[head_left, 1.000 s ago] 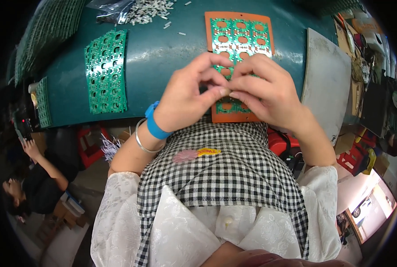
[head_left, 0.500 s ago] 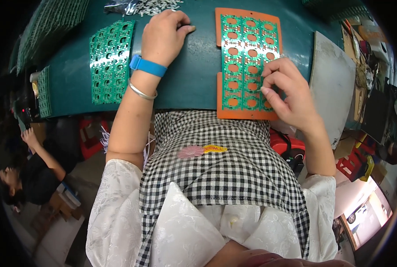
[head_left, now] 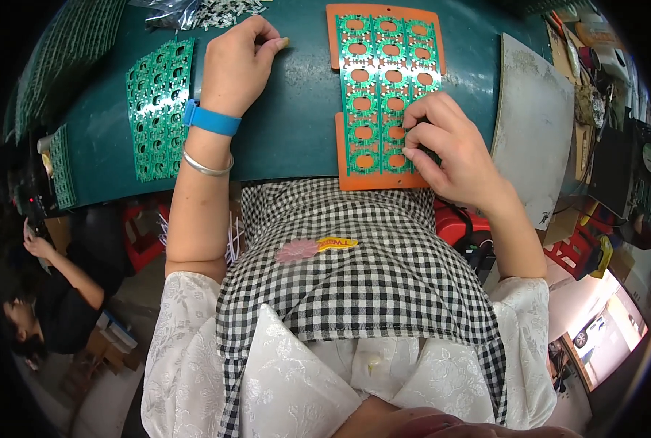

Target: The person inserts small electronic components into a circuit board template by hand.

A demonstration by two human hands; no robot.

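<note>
A green circuit board panel (head_left: 369, 80) with rows of oval openings lies on an orange tray (head_left: 351, 184) at the table's near edge. Over its right column hovers my right hand (head_left: 453, 150), fingers curled in and thumb drawn close to them; anything between the fingertips is too small to make out. My left hand (head_left: 236, 69) is at the far left of centre, thumb and finger pinched together, and what they hold cannot be made out. Beyond it lies a pile of small pale parts (head_left: 227, 11). Another green circuit panel (head_left: 159, 109) rests left of my left wrist.
A clear plastic bag (head_left: 168, 13) lies beside the pile. Stacked green panels (head_left: 70, 58) stand at the far left. A grey board (head_left: 533, 124) borders the workspace on the right. Another person (head_left: 70, 285) is off to the left, below the dark green table (head_left: 289, 124).
The whole view has shifted, so things appear farther left. My right hand has moved slightly left over the panel. My left hand stays pinched near the pale parts.
</note>
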